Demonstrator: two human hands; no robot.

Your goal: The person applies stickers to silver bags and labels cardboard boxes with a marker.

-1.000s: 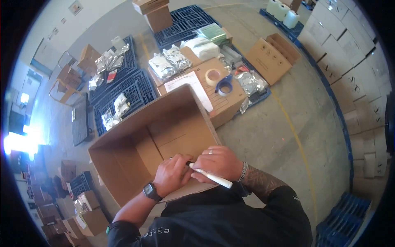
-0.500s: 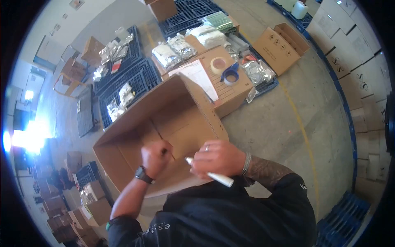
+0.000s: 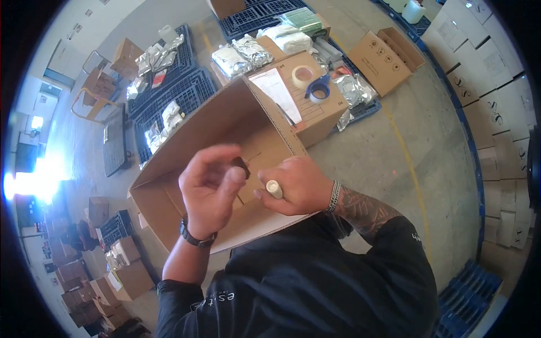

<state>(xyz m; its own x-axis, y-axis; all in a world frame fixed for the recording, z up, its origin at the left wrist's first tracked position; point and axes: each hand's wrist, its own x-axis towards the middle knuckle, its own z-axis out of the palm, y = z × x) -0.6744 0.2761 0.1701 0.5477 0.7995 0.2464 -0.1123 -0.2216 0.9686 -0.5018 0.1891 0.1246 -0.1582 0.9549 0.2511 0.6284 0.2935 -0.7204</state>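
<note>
In my right hand (image 3: 301, 185) a white marker pen (image 3: 274, 188) is gripped, fingers wrapped round it and one end pointing up towards the camera. My left hand (image 3: 209, 188), just to the left of it, pinches a small dark piece (image 3: 241, 167), which looks like the marker's cap, between thumb and fingers. Both hands are over an open cardboard box (image 3: 155, 211), tilted with its opening towards me. The box interior shows bare cardboard, partly hidden behind the hands.
Beyond the box, a closed carton (image 3: 324, 115) bears a paper sheet (image 3: 273, 93), a pen, a clear tape roll (image 3: 302, 75) and a blue tape dispenser (image 3: 318, 89). Silver pouches (image 3: 252, 49) lie behind. Blue pallets (image 3: 197, 90) stand left; stacked white boxes (image 3: 496, 101) line the right.
My left hand has risen and turned, its palm and fingers now showing. The marker has swung from lying slantwise to end-on in my right hand, which has moved slightly up and right.
</note>
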